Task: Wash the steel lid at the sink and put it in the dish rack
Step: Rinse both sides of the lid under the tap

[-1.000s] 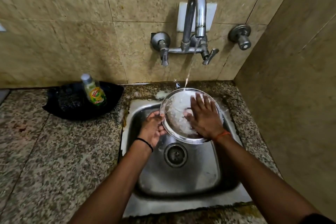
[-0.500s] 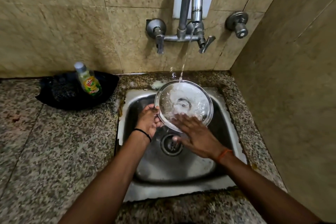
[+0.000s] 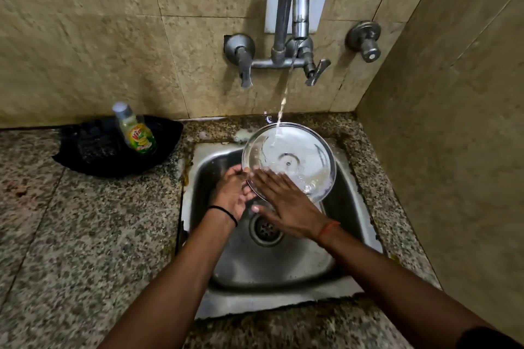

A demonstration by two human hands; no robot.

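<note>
The round steel lid point(image 3: 295, 156) is tilted over the back of the steel sink point(image 3: 272, 263), inner side up, with a thin stream from the tap point(image 3: 295, 3) falling on its upper part. My left hand point(image 3: 234, 193) grips the lid's left rim from below. My right hand point(image 3: 286, 204) lies flat with fingers spread across the lid's lower left edge, where water runs off. No dish rack is in view.
A dish soap bottle point(image 3: 136, 130) stands in a black tray point(image 3: 93, 150) on the granite counter point(image 3: 85, 235) left of the sink. Tiled walls close the back and right side. The drain point(image 3: 265, 228) sits under my right hand.
My right hand has slid from the middle of the lid down to its lower left edge. The foam on the lid has rinsed away, leaving it shiny. My left hand keeps its grip.
</note>
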